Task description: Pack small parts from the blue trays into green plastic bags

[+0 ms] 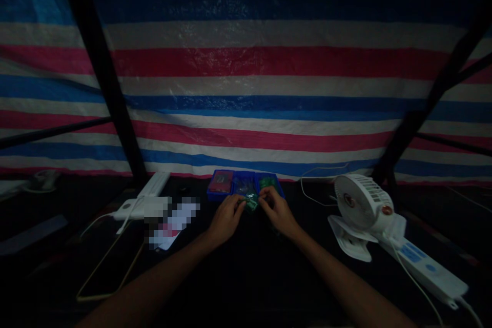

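Both my hands meet over the dark table in front of a row of blue trays (pixel 213 193). My left hand (pixel 226 218) and my right hand (pixel 275 208) have their fingers closed in a pinch on a small green part (pixel 251 202) held between them. The left tray (pixel 220 183) holds reddish parts, the middle tray (pixel 243 184) dark parts, the right tray (pixel 268 182) green ones. The scene is very dim, so details of the part are unclear.
A white clip fan (pixel 363 204) stands at the right, with a white power strip (pixel 430 269) and cables beside it. At the left lie a white box (pixel 139 206), a blurred card (pixel 172 223) and a thin cable loop (pixel 103 271). A striped tarp (pixel 246 77) forms the back wall.
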`<state>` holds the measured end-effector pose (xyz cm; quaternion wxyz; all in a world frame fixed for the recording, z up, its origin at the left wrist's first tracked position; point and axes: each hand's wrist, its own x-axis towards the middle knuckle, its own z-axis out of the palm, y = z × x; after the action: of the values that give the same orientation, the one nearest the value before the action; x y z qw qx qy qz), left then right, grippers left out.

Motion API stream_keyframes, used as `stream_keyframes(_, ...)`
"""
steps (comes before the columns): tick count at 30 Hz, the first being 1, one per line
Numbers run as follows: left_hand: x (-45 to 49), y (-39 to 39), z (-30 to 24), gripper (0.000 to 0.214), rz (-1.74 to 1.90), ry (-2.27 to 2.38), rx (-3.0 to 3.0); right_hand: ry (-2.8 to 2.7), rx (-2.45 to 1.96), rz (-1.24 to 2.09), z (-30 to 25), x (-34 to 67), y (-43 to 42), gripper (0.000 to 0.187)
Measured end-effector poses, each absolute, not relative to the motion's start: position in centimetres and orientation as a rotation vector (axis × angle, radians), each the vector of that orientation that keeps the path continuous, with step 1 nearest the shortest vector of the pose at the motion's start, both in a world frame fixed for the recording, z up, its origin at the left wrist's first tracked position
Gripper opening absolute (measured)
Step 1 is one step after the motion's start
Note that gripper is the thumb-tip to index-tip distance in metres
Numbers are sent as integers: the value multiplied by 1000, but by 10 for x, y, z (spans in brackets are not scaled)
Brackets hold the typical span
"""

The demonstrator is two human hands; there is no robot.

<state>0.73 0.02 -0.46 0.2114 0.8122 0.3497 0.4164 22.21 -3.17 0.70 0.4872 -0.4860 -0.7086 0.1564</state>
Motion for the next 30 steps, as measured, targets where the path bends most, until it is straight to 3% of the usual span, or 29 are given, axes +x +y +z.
stream_keyframes(6,7,2,-8,30,1169,976,2177,-1758,-1153,351,11,221,-34,11)
stream_keyframes(17,7,1,-5,35,1163,973,2184,-1813,-1134,342,6,225,-29,26)
stream_keyframes(30,7,3,-5,33,1188,963,2290,-1805,-1143,371,8,223,-29,13)
